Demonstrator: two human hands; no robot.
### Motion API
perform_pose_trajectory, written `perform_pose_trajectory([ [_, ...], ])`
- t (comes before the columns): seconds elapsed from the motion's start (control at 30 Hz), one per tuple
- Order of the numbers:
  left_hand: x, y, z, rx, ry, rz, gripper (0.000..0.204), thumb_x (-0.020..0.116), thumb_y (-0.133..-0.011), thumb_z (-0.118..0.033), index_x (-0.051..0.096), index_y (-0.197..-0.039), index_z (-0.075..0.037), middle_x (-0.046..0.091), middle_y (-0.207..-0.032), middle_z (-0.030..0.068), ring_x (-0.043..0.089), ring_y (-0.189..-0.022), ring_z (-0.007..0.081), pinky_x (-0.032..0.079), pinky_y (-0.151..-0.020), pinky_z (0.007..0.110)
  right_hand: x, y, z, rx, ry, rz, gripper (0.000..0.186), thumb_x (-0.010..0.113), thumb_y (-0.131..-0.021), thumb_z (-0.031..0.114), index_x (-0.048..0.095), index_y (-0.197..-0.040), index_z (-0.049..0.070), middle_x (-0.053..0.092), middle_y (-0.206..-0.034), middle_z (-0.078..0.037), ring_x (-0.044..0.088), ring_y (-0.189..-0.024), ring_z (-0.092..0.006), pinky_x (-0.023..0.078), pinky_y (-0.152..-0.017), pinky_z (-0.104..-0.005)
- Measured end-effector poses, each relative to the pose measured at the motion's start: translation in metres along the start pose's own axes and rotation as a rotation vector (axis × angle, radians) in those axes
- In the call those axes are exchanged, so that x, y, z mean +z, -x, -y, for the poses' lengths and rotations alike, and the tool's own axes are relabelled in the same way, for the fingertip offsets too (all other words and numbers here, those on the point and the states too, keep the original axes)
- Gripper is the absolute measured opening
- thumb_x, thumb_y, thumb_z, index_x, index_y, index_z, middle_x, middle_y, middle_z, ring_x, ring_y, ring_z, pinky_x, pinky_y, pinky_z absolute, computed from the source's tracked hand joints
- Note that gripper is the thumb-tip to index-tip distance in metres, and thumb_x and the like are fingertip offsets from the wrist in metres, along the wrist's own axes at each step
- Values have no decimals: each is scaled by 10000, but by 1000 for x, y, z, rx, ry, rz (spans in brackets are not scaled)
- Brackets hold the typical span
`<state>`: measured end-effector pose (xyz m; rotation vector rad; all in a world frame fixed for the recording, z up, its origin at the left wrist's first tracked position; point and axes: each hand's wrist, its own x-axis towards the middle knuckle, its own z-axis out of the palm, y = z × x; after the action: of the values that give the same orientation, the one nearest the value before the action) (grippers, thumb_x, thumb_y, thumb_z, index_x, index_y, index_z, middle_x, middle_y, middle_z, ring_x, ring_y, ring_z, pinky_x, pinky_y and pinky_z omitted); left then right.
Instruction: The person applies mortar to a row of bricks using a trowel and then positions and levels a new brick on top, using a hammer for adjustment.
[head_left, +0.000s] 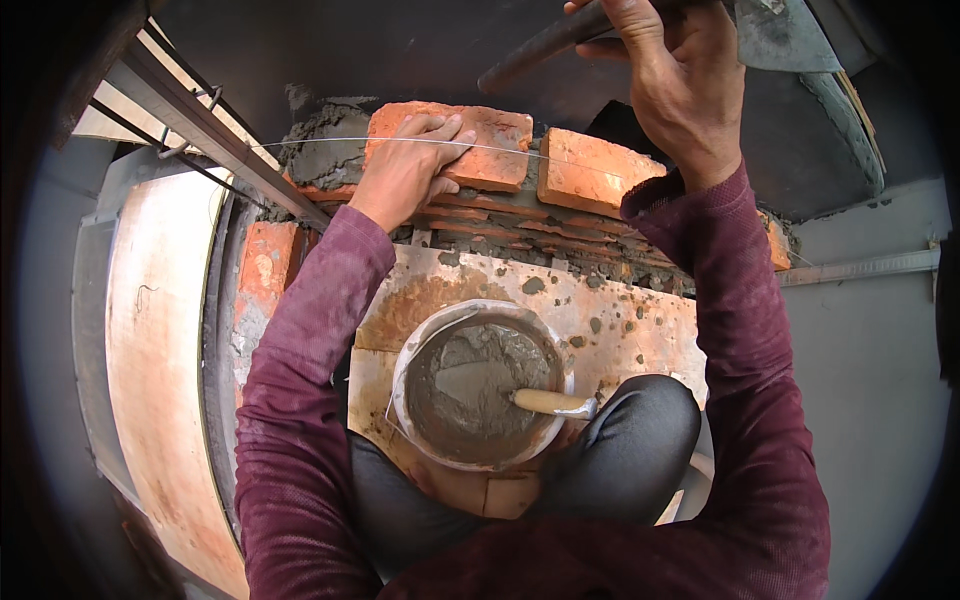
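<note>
My left hand (415, 165) grips an orange brick (491, 141) on the mortared brick course (500, 220), its fingers curled over the brick's face beside a thin taut string. My right hand (680, 90) is raised at the top, fingers closed round a dark rod-like handle (540, 50); whether it joins anything beyond my hand is unclear. A second brick (590, 172) lies just right of the first. Below, between my knees, a bucket of grey mortar (460, 365) holds a trowel with a wooden handle (550, 402).
A mortar-spotted board (640, 330) lies under the bucket. At the left are a metal channel (197, 112) with dark rods, a pale plywood sheet (155, 350) and an upright brick (265, 260). A dark surface backs the bricks; a grey metal piece (790, 35) is at upper right.
</note>
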<state>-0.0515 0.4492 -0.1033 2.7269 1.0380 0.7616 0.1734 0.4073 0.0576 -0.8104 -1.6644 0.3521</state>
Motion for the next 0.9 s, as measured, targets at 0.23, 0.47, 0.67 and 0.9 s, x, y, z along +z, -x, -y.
perform_pose_trajectory([
  [0.23, -3, 0, 2, 8, 43, 11, 673, 821, -680, -148, 629, -1320, -72, 599, -1389, 76, 530, -1264, 273, 498, -1034, 384, 17, -4, -16, 91, 189, 81, 285, 617, -950, 45, 507, -1212, 17, 608, -835, -49, 612, -661, -117, 523, -559, -274],
  [0.47, -7, 4, 3, -1, 54, -4, 676, 832, -675, -151, 630, -1313, -55, 602, -1381, 97, 537, -1272, 286, 480, -1056, 392, 21, 1, -8, 39, 216, 23, 94, 604, -996, 114, 565, -1038, 40, 654, -895, -43, 646, -736, -107, 528, -593, -240],
  [0.67, 14, 12, 3, 58, -36, -115, 536, 790, -746, -196, 655, -1243, -46, 633, -1316, 110, 565, -1251, 283, 460, -1077, 387, 27, 8, -50, 29, 326, 86, 244, 694, -929, 250, 579, -906, 36, 637, -631, -100, 672, -591, -261, 521, -577, -364],
  [0.9, 16, 25, -6, 63, -153, -314, 385, 719, -794, -129, 666, -1169, -58, 689, -1169, 70, 616, -1138, 242, 521, -973, 369, 37, -9, -27, 22, 214, 105, 214, 666, -958, 237, 581, -922, 43, 638, -628, -82, 679, -600, -204, 517, -575, -358],
])
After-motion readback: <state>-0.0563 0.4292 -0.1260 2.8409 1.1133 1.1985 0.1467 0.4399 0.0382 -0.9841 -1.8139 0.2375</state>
